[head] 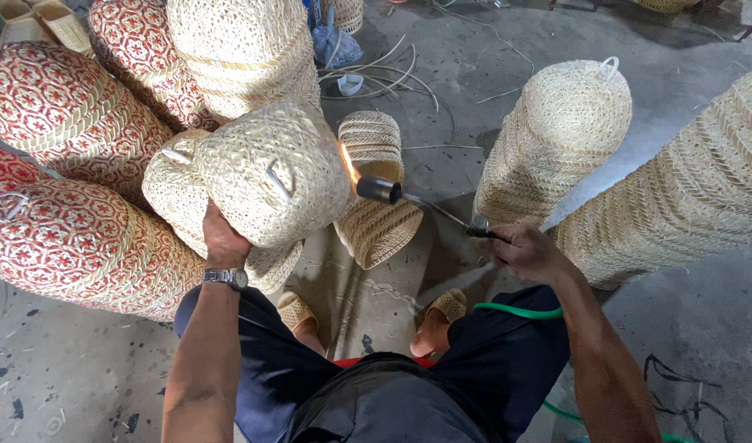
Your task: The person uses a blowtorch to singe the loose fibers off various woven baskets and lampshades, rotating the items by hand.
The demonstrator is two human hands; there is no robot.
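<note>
Fingers [519,246] closed — torch [425,205] gripped.

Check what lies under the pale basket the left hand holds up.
Under the pale basket show another natural woven basket, the left hand gripping its edge, and a small basket on the floor behind. The rest beneath is covered.

Bright, even daylight, strongest at the upper right, where the concrete floor [679,49] looks pale. Shadows are soft and short. The torch flame [347,162] glares orange-white. Focus is sharp; wide-angle bending curves the frame edges.
</note>
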